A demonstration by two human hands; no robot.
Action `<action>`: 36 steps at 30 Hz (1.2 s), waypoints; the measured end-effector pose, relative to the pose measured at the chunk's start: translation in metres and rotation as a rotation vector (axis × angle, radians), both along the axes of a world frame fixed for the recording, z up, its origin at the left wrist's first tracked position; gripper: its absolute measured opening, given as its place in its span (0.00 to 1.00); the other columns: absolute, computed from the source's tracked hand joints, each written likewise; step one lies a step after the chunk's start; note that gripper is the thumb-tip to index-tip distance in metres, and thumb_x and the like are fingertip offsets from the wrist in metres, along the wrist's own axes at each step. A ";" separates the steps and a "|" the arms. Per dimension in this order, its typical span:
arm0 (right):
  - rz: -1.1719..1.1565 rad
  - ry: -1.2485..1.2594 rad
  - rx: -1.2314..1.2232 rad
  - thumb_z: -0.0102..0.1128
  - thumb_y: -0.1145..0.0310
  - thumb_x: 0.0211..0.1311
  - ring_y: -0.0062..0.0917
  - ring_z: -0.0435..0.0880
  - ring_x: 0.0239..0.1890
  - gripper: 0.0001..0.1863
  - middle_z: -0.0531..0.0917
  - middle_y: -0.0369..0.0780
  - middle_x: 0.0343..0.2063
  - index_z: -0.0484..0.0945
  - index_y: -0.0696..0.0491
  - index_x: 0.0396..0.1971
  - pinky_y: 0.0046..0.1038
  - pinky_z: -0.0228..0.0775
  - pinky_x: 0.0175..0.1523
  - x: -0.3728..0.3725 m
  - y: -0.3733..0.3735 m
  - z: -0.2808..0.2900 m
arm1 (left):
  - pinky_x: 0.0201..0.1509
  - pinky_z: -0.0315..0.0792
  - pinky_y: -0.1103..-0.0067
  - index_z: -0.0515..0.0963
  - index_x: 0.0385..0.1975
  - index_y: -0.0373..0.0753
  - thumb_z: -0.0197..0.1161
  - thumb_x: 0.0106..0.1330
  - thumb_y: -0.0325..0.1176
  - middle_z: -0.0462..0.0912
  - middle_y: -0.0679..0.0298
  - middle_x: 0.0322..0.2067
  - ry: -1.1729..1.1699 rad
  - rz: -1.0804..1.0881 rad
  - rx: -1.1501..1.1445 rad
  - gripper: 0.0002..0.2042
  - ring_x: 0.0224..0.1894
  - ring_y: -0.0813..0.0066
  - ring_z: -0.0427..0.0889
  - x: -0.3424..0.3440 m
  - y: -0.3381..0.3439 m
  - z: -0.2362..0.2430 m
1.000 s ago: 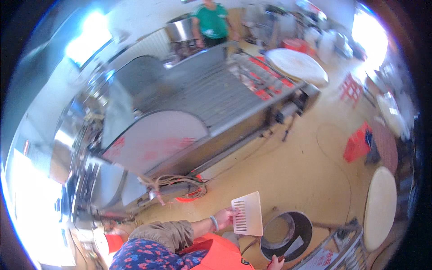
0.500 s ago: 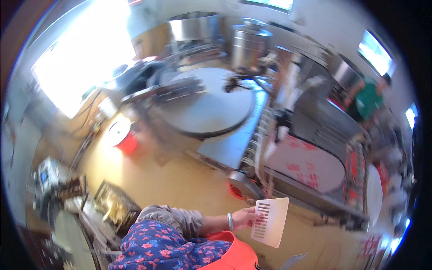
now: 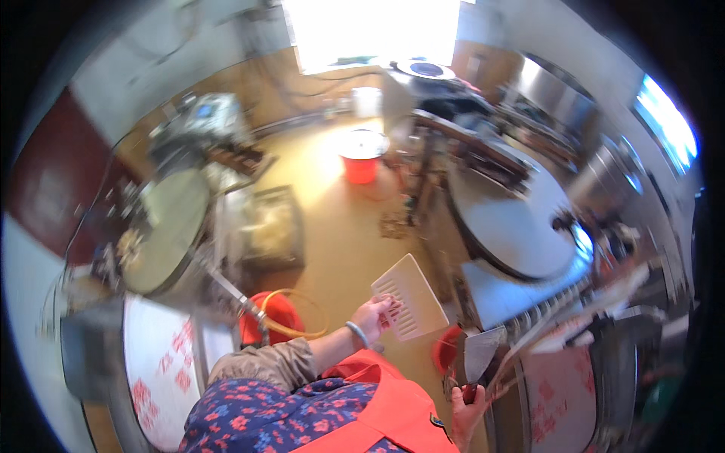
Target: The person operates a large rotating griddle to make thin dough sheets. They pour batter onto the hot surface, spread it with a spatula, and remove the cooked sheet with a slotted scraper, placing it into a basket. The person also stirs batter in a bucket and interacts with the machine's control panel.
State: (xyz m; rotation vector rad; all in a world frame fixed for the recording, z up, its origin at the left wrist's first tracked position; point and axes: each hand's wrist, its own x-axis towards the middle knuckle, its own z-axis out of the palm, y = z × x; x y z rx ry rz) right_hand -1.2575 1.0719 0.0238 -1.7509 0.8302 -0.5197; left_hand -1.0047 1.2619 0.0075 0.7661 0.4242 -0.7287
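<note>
White plastic, by its look: slotted board point(image 3: 427, 303) in L hand point(image 3: 375, 315), fingers closed on its slotted side. R hand point(image 3: 468, 408) wrapped round dark red-brown handle of scraper point(image 3: 482, 355); blade flat, greyish, metal by appearance, approx. rectangular.

Board cond.: thin, four-sided, smooth solid panel w/ one row of narrow parallel slots, corners slightly rounded, held at a tilt. Surface detail partly lost to blur.

Pos.: board projects beyond L fingertips, away from body & toward person's R; slots nearest the grip, solid part outward. Scraper blade extends forward of R fist, to R of board, the two apart.

Adj. to hands: pale, smooth ring-shaped bracelet point(image 3: 357, 334) on L wrist; wrinkled brown cuff point(image 3: 260, 364) above it; floral navy fabric point(image 3: 249, 415) & bright red-orange apron point(image 3: 355, 423) at torso.

Further out: red tub point(image 3: 260, 311) L of L forearm, w/ yellow hose point(image 3: 289, 334) looped near it. Tan floor point(image 3: 340, 241) ahead. Lg. round grey plate point(image 3: 521, 226), flat, dark-edged, to R; second round plate point(image 3: 177, 219), greenish-grey, far L. Red bucket point(image 3: 361, 171), pale top, on floor ahead.
</note>
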 end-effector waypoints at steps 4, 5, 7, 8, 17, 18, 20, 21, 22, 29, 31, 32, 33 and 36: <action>0.222 0.015 0.239 0.61 0.70 0.59 0.12 0.66 0.18 0.09 0.70 0.29 0.20 0.69 0.53 0.30 0.17 0.59 0.22 0.050 -0.005 -0.008 | 0.54 0.71 0.71 0.70 0.45 0.41 0.51 0.68 0.30 0.77 0.59 0.44 0.029 0.247 0.072 0.08 0.51 0.66 0.76 0.013 0.029 -0.018; 0.256 0.033 0.305 0.61 0.70 0.59 0.12 0.66 0.18 0.08 0.70 0.29 0.20 0.69 0.54 0.31 0.17 0.60 0.23 0.058 -0.004 -0.005 | 0.54 0.72 0.71 0.70 0.45 0.41 0.50 0.68 0.30 0.78 0.60 0.43 0.032 0.280 0.087 0.08 0.49 0.67 0.77 0.015 0.037 -0.021; 0.333 0.023 0.333 0.56 0.67 0.63 0.11 0.66 0.17 0.07 0.70 0.29 0.20 0.69 0.53 0.32 0.16 0.57 0.20 0.077 0.003 0.003 | 0.53 0.73 0.71 0.70 0.44 0.41 0.50 0.69 0.30 0.78 0.60 0.42 0.028 0.345 0.077 0.08 0.48 0.67 0.78 0.024 0.052 -0.027; 0.349 0.029 0.340 0.55 0.67 0.64 0.11 0.66 0.16 0.07 0.70 0.29 0.19 0.69 0.53 0.32 0.16 0.57 0.20 0.089 0.013 0.010 | 0.53 0.73 0.71 0.70 0.44 0.41 0.50 0.69 0.30 0.78 0.60 0.43 0.037 0.377 0.056 0.07 0.48 0.68 0.78 0.030 0.062 -0.030; 0.342 0.096 0.485 0.50 0.69 0.65 0.12 0.64 0.12 0.06 0.67 0.31 0.15 0.66 0.52 0.29 0.16 0.57 0.17 0.217 0.046 0.013 | 0.50 0.74 0.73 0.70 0.44 0.41 0.49 0.69 0.31 0.78 0.63 0.43 0.103 0.544 -0.002 0.08 0.46 0.71 0.78 0.120 0.115 -0.056; 0.347 0.095 0.493 0.50 0.69 0.65 0.12 0.64 0.12 0.06 0.67 0.31 0.15 0.66 0.52 0.29 0.16 0.57 0.17 0.232 0.048 0.009 | 0.50 0.73 0.73 0.71 0.45 0.41 0.49 0.69 0.31 0.78 0.61 0.43 0.110 0.546 0.006 0.08 0.46 0.70 0.78 0.129 0.121 -0.058; 0.372 0.106 0.505 0.52 0.69 0.65 0.12 0.64 0.12 0.06 0.67 0.30 0.15 0.66 0.52 0.29 0.16 0.57 0.17 0.262 0.053 0.002 | 0.51 0.73 0.73 0.71 0.46 0.41 0.50 0.68 0.32 0.79 0.58 0.44 0.124 0.581 0.007 0.09 0.46 0.67 0.78 0.146 0.134 -0.063; 0.372 0.121 0.535 0.52 0.70 0.65 0.12 0.63 0.12 0.06 0.67 0.30 0.15 0.66 0.52 0.29 0.16 0.57 0.17 0.277 0.056 -0.001 | 0.51 0.73 0.73 0.71 0.45 0.41 0.50 0.68 0.32 0.79 0.58 0.44 0.123 0.608 0.004 0.09 0.46 0.68 0.78 0.155 0.142 -0.066; 0.349 0.157 0.569 0.52 0.70 0.64 0.12 0.63 0.12 0.06 0.67 0.30 0.15 0.66 0.51 0.29 0.16 0.57 0.17 0.291 0.058 -0.003 | 0.51 0.73 0.73 0.71 0.45 0.40 0.50 0.68 0.32 0.79 0.58 0.44 0.122 0.636 0.001 0.09 0.46 0.68 0.78 0.162 0.149 -0.068; 0.469 0.270 0.520 0.53 0.66 0.62 0.13 0.64 0.11 0.09 0.67 0.30 0.14 0.66 0.49 0.25 0.17 0.55 0.15 0.388 0.075 -0.006 | 0.51 0.73 0.73 0.70 0.44 0.39 0.52 0.67 0.31 0.78 0.59 0.43 0.090 0.885 -0.031 0.08 0.45 0.69 0.78 0.194 0.194 -0.087; 0.604 0.318 0.439 0.53 0.65 0.62 0.13 0.64 0.10 0.09 0.67 0.30 0.13 0.66 0.49 0.24 0.16 0.54 0.14 0.417 0.070 -0.007 | 0.50 0.74 0.74 0.72 0.43 0.40 0.53 0.67 0.31 0.79 0.61 0.42 0.067 0.951 -0.061 0.07 0.44 0.71 0.78 0.197 0.203 -0.094; 0.639 0.320 0.457 0.53 0.65 0.63 0.13 0.64 0.10 0.09 0.67 0.30 0.13 0.66 0.49 0.25 0.16 0.54 0.14 0.432 0.069 -0.009 | 0.50 0.74 0.74 0.72 0.42 0.40 0.53 0.67 0.31 0.79 0.62 0.42 0.095 0.981 -0.061 0.07 0.44 0.71 0.78 0.197 0.206 -0.096; 0.678 0.323 0.474 0.53 0.65 0.64 0.13 0.64 0.09 0.08 0.67 0.30 0.13 0.67 0.49 0.26 0.17 0.55 0.13 0.450 0.068 -0.014 | 0.49 0.74 0.74 0.72 0.42 0.40 0.53 0.67 0.31 0.79 0.62 0.41 0.112 1.026 -0.064 0.07 0.44 0.71 0.78 0.198 0.208 -0.098; 0.770 0.347 0.535 0.53 0.65 0.64 0.13 0.64 0.10 0.07 0.67 0.29 0.14 0.68 0.49 0.27 0.16 0.55 0.13 0.503 0.064 -0.028 | 0.49 0.73 0.73 0.73 0.44 0.41 0.53 0.67 0.30 0.79 0.64 0.41 0.058 1.175 -0.048 0.08 0.44 0.72 0.78 0.196 0.208 -0.096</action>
